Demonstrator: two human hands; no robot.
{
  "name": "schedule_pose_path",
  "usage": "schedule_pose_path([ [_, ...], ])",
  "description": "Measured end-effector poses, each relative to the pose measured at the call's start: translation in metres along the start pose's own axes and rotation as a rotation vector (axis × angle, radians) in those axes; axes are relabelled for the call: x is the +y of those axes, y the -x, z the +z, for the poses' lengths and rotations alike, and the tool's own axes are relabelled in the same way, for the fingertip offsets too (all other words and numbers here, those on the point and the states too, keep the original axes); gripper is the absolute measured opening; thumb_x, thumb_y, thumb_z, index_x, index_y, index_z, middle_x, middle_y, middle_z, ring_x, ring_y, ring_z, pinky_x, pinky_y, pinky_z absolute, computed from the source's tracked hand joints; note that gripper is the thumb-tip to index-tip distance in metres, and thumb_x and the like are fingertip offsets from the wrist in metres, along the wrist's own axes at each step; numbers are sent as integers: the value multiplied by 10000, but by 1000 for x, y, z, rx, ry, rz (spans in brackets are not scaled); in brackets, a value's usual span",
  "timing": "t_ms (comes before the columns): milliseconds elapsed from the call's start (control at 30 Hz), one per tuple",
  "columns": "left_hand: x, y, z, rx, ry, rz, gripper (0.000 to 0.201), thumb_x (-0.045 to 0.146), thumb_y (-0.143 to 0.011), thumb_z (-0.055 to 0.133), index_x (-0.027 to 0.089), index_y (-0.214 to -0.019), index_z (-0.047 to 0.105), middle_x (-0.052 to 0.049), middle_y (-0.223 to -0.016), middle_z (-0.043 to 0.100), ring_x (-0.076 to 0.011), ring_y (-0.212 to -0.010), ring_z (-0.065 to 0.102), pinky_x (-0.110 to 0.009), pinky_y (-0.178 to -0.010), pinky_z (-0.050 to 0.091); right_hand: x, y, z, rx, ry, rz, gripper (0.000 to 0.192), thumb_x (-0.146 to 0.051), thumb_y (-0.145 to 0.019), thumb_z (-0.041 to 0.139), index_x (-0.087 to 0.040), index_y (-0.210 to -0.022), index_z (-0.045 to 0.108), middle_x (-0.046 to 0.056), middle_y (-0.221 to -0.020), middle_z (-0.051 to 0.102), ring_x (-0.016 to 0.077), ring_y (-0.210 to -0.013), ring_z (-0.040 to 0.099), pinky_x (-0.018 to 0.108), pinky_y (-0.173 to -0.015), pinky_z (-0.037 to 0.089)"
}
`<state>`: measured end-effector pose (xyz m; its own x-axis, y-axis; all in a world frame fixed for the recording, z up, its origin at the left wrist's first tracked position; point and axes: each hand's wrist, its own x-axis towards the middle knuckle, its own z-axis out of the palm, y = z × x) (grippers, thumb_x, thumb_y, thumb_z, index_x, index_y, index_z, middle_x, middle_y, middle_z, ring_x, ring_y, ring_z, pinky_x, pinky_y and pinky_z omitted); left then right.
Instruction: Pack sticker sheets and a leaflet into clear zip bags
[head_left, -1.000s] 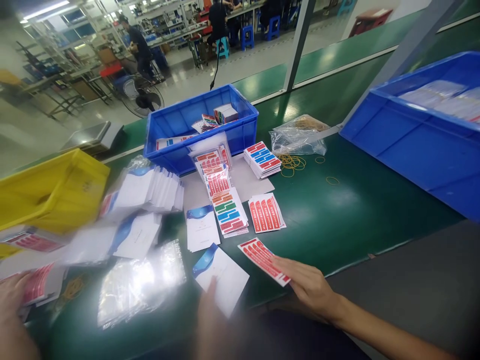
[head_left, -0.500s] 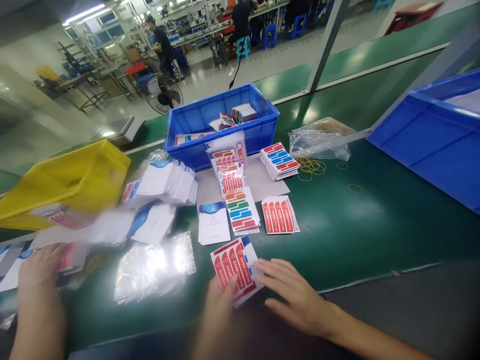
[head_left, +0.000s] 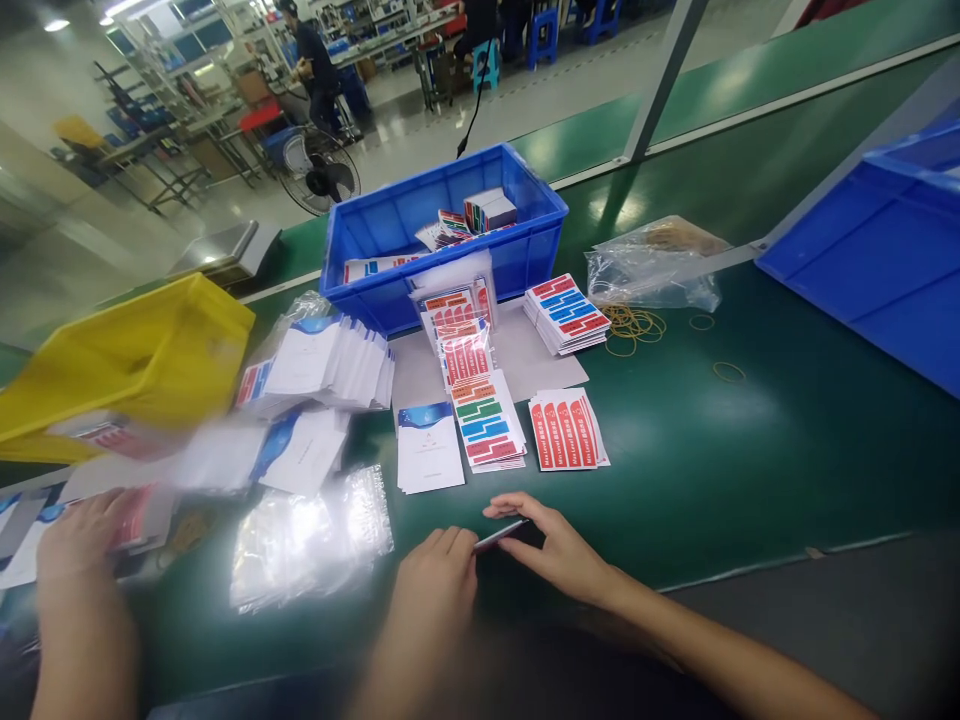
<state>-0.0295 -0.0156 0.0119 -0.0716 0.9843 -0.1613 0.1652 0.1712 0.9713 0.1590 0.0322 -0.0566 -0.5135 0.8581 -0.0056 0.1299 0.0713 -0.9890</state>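
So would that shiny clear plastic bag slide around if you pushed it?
Probably. The clear plastic bag looks glossy and lies flat on the smooth green table, so it should slide easily. It seems thin and crinkled, so it would likely flop when lifted and feel light.

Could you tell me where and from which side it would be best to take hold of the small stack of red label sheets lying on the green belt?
Probably by its near short edge, coming from the person's side. The red label stack lies flat on the green belt, so fingers need an edge to slide under. The multicoloured stack crowds its left side, while the near and right edges are free.
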Motion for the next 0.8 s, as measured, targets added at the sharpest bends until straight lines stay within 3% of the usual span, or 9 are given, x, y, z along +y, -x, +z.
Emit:
schedule_pose_path([
  [133,10,1,-1,-88,-386,94,81,252,-820,563,277,-830,640,-22,-788,663,-206,-787,641,-294,-733,507,-1,-3,4,-74,-46,50,94,-237,-872,575,-198,-903,654,31,-872,703,189,-828,656,312,-785,521],
  [200,9,3,-12,21,-482,67,125,310,-804,601,253,-910,635,-44,-896,671,-220,-854,628,-327,-774,499,-2,-3,-1,-69,-68,58,146,-271,-897,554,-196,-846,667,35,-847,697,188,-810,651,301,-768,509],
  [333,-16,4,-46,445,-780,-142,261,450,-851,529,211,-942,579,-48,-898,640,-203,-758,620,-320,-651,487,2,1,-18,-31,-127,67,145,-310,-897,566,-206,-851,655,49,-912,702,206,-888,656,312,-823,505],
  [400,-33,4,-56,481,-987,-232,287,450,-857,521,191,-976,551,-56,-922,616,-210,-745,618,-305,-580,456,6,3,-22,-71,-132,80,126,-310,-892,573,-215,-882,655,55,-970,706,221,-949,654,326,-862,502],
  [500,-54,2,-59,424,-1210,-321,272,393,-877,500,165,-1026,517,-91,-1017,587,-234,-786,624,-289,-524,405,9,3,-22,-111,-104,103,148,-318,-902,556,-230,-948,666,55,-1035,707,233,-1017,642,342,-909,490],
  [667,-65,3,-58,427,-1129,-394,87,242,-888,471,181,-923,524,-37,-912,616,-169,-718,622,-251,-540,371,5,-1,-18,-89,-51,166,213,-365,-926,512,-245,-986,677,37,-1030,705,215,-991,644,312,-892,490],
  [800,-64,4,-62,457,-1102,-358,122,218,-889,454,192,-807,541,-1,-754,610,-145,-628,595,-235,-510,335,5,0,-18,-47,-7,172,247,-387,-917,522,-222,-1022,673,40,-954,694,202,-883,647,285,-790,508],
])
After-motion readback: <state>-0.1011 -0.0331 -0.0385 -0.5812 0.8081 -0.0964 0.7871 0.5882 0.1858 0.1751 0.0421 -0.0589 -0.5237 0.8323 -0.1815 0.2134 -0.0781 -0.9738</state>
